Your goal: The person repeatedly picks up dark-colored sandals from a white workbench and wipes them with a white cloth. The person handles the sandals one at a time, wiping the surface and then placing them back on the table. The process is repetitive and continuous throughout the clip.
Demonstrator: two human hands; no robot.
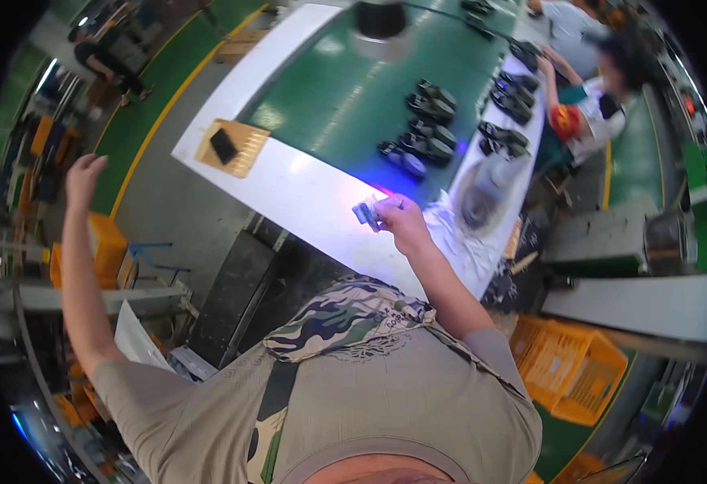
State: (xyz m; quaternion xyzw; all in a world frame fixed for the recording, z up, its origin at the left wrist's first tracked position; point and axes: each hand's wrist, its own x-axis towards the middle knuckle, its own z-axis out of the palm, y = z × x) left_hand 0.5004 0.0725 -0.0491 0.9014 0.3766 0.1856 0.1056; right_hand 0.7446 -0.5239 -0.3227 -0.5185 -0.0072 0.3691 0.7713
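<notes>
My right hand (402,219) is closed on a small crumpled blue-and-white piece (366,212), above the white table edge (305,194). Whether the piece is cloth, paper or film cannot be told. Pinkish-blue light falls around it. My left hand (86,171) is raised far out to the left, over the floor and away from the table. Its fingers are loosely bent and a little apart, with nothing visible in them. Beyond my right hand, several dark sandals (428,139) stand on the green surface (313,105).
A dark phone (223,146) lies on a tan board (250,145) at the table's left corner. White sheeting (458,242) and a blurred, translucent rounded thing (487,189) are at right. A co-worker (587,113) handles sandals there. Yellow crates (567,367) flank me.
</notes>
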